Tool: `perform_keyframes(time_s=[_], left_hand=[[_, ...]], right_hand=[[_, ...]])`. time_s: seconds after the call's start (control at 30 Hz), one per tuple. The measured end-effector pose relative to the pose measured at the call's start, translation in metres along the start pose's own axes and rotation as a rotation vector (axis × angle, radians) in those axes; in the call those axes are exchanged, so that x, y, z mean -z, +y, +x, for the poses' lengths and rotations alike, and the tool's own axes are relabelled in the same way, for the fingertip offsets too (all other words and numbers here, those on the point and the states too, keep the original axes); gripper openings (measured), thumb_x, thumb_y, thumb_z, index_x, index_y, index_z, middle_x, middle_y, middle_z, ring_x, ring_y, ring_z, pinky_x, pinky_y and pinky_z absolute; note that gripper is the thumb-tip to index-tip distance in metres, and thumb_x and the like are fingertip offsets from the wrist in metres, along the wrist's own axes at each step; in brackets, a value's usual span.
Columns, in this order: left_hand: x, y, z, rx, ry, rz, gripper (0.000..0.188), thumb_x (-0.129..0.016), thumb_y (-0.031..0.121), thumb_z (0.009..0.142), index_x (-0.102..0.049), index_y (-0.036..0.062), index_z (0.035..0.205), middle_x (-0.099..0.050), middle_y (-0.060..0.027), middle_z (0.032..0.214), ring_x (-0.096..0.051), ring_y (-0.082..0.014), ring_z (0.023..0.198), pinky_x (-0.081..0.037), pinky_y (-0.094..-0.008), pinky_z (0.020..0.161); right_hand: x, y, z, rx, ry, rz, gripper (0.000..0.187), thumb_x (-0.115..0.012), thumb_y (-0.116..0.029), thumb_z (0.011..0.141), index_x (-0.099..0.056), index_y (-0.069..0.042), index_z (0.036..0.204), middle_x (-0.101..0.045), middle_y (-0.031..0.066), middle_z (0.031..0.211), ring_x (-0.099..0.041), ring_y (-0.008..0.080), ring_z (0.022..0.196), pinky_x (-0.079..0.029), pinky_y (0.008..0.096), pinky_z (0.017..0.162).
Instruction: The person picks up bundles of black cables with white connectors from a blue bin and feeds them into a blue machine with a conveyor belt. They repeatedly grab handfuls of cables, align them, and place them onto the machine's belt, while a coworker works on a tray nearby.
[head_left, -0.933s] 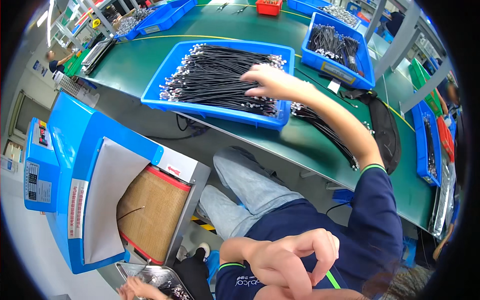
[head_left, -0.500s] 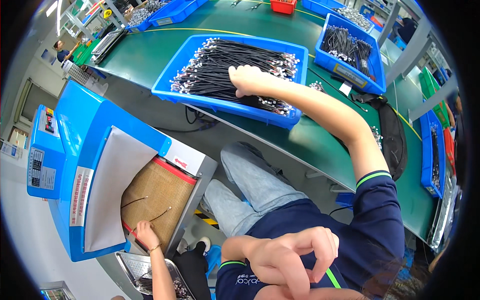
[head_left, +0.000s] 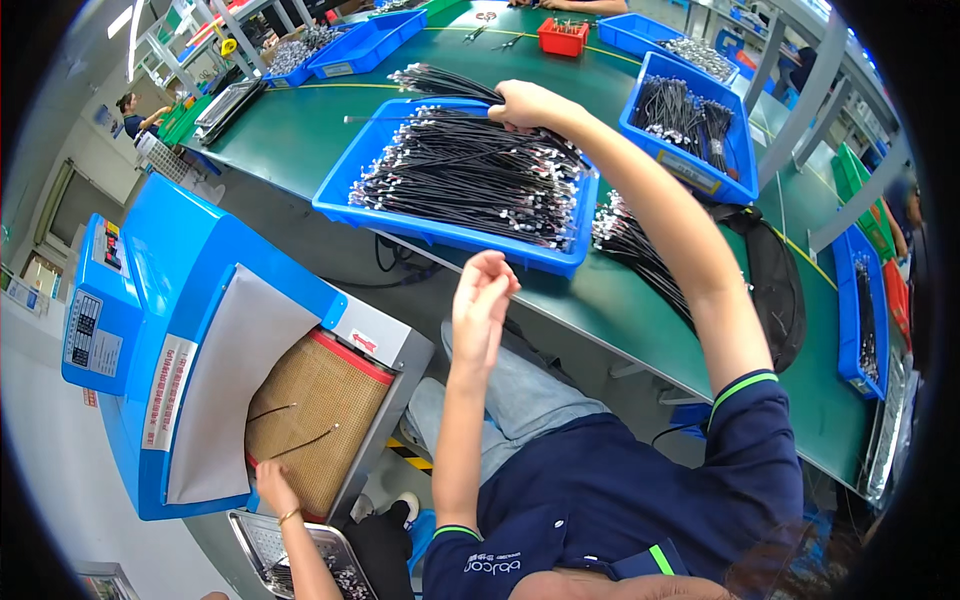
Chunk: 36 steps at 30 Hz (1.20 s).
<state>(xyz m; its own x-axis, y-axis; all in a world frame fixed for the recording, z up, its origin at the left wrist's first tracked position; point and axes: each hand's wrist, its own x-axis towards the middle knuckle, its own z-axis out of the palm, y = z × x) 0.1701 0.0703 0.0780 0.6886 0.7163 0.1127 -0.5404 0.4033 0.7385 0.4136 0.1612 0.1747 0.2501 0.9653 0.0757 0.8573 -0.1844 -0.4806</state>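
My right hand is closed around a bunch of black cables with small pale connectors, held over the far rim of a blue bin. Beneath it, the bin is full of more such black cables, lying mostly crosswise. In front of the bin's near side, my left hand is raised in the air with loosely bent fingers and nothing visible in it. Right of the bin, another bundle of black cables lies on the green table, partly behind my right forearm.
At left stands a blue machine with a mesh belt carrying two thin cables; a co-worker's hand is at the belt's edge, above a metal tray. A black bag and another blue bin occupy the table's right side.
My right hand has gathered a bunch of cables and moved it to the bin's far rim. My left hand has moved from my chest toward the bin. The co-worker's hand has shifted back slightly.
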Motion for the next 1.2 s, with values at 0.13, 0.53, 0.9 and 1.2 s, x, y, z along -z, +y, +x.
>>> perform_keyframes(time_s=[0.13, 0.53, 0.9, 1.2], left_hand=[[0.021, -0.003, 0.029, 0.063, -0.032, 0.021, 0.032, -0.046, 0.012, 0.083, -0.041, -0.0002, 0.113, -0.051, -0.0083, 0.096, -0.050, -0.0125, 0.086, -0.040, -0.0243, 0.078], [0.020, 0.029, 0.117, 0.020, 0.199, -0.108, 0.030, -0.043, 0.025, 0.086, -0.050, -0.0013, 0.098, -0.055, -0.0119, 0.102, -0.053, -0.0202, 0.095, -0.042, -0.0294, 0.078], [0.080, 0.115, 0.107, -0.305, -0.088, -0.827, 0.025, -0.038, 0.027, 0.088, -0.041, 0.0078, 0.073, -0.024, 0.0046, 0.050, -0.023, -0.0043, 0.041, -0.022, -0.0175, 0.039], [0.059, -0.027, -0.094, 0.121, 0.349, -0.036, 0.018, -0.043, 0.022, 0.086, -0.041, 0.0071, 0.076, -0.039, -0.0015, 0.056, -0.032, -0.0058, 0.038, -0.026, -0.0199, 0.034]], right_hand=[[-0.013, 0.000, -0.025, -0.053, 0.120, 0.295, 0.045, -0.050, -0.040, 0.079, -0.049, 0.002, 0.062, -0.046, 0.0058, 0.045, -0.049, 0.0161, 0.041, -0.041, 0.0312, 0.041], [-0.097, -0.049, -0.104, 0.294, 0.202, 0.161, 0.050, -0.051, -0.036, 0.077, -0.038, 0.000, 0.109, -0.052, 0.0218, 0.088, -0.051, 0.0345, 0.086, -0.043, 0.0400, 0.071], [-0.066, -0.022, -0.098, -0.056, -0.173, 0.327, 0.040, -0.046, -0.038, 0.081, -0.060, -0.001, 0.084, -0.055, 0.0147, 0.089, -0.053, 0.0245, 0.081, -0.040, 0.0305, 0.073], [-0.096, -0.072, -0.196, 0.132, 0.429, 0.526, 0.017, -0.054, -0.011, 0.076, -0.055, 0.001, 0.087, -0.055, 0.0114, 0.079, -0.053, 0.0186, 0.065, -0.042, 0.0266, 0.058]])
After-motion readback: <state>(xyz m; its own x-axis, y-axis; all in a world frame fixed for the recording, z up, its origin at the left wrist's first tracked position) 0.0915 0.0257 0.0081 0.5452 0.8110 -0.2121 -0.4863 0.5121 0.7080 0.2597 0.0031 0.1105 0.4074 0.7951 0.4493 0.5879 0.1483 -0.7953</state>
